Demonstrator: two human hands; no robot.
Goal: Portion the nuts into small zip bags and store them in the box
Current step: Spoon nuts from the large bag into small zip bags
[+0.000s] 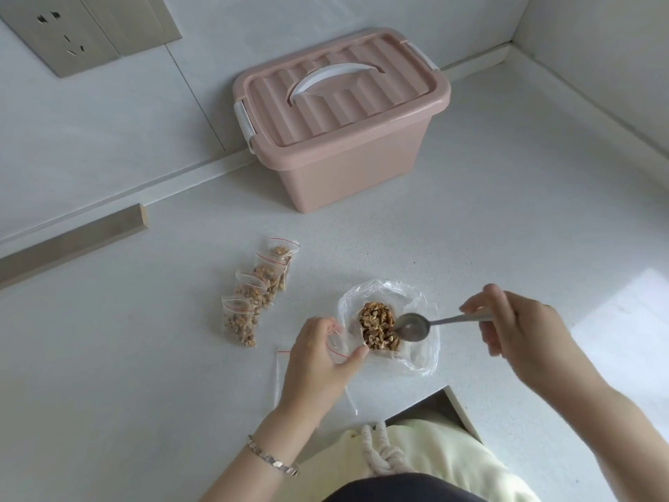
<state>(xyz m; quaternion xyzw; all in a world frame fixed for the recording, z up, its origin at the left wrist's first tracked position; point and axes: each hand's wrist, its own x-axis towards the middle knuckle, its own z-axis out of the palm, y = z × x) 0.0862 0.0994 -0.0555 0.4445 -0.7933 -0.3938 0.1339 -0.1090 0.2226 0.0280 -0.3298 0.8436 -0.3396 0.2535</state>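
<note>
A clear plastic bag (416, 306) lies open on the white counter with a heap of chopped nuts (378, 329) in it. My right hand (521, 327) holds a metal spoon (412, 327); its empty bowl rests against the right side of the heap. My left hand (318, 356) pinches a small empty zip bag (338, 347) with a red seal line, just left of the heap. Several filled zip bags (257, 291) lie in an overlapping row to the left. The pink storage box (340, 117) stands at the back with its lid shut.
Flat empty zip bags (280, 371) lie under my left hand. A wall socket (65, 34) sits at the top left and a wooden strip (72, 244) on the left. The counter has a notch at its front edge (445, 393), near my pale yellow top.
</note>
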